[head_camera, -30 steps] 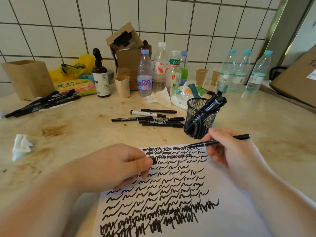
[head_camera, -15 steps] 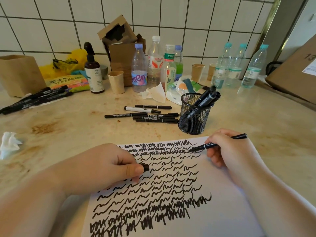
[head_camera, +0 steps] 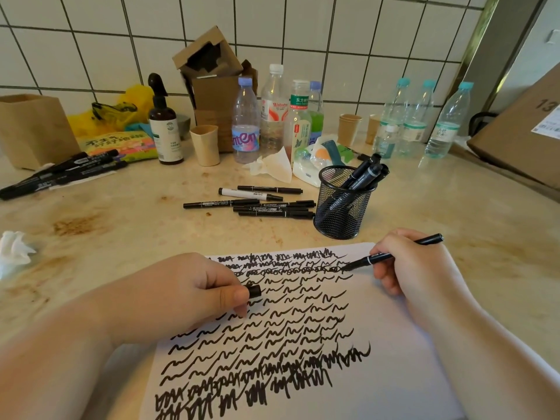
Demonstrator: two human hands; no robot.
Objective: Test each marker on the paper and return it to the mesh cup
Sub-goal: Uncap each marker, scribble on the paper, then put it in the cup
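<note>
Right hand (head_camera: 412, 262) grips a thin black marker (head_camera: 394, 253), tip touching the scribble-covered paper (head_camera: 394, 374). Left hand (head_camera: 188, 295) pinches its cap (head_camera: 254, 290). Behind stands the mesh cup (head_camera: 342, 204) on a stained beige counter (head_camera: 121, 231) under white tiles.

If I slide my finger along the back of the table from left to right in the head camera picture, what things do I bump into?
Brown paper bag → yellow plastic bag → dark spray bottle → beige cup → purple-capped bottle → paper cup → three blue-capped water bottles → big cardboard box.
</note>
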